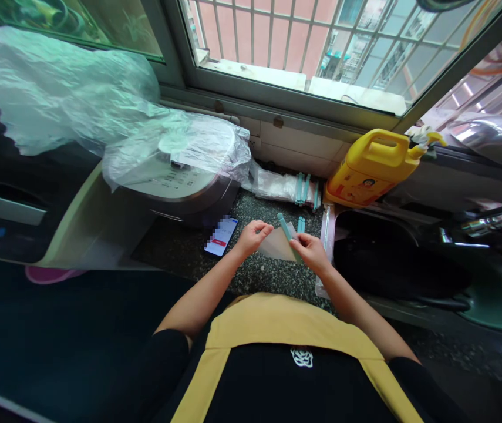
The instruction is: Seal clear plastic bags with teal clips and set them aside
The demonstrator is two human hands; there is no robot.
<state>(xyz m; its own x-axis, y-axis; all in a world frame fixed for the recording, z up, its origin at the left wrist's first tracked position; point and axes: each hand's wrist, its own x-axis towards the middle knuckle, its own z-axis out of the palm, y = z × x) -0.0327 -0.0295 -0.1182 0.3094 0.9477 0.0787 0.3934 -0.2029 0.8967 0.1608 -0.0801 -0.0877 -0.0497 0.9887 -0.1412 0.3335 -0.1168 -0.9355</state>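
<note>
My left hand point(253, 236) pinches the left edge of a thin clear plastic sleeve point(277, 245) held over the speckled stone counter point(259, 276). My right hand point(310, 251) is closed on the sleeve's right side and on a slim teal stick point(285, 227) that pokes up out of it. Another teal stick point(301, 223) lies just behind my hands. A pile of clear packets with teal sticks point(297, 189) rests against the back wall.
A phone point(221, 236) lies on the counter left of my hands. A plastic-wrapped rice cooker point(180, 176) stands at the left. A yellow jug point(374, 167) sits at the back right, beside a dark sink point(391, 258) with a faucet point(492, 222).
</note>
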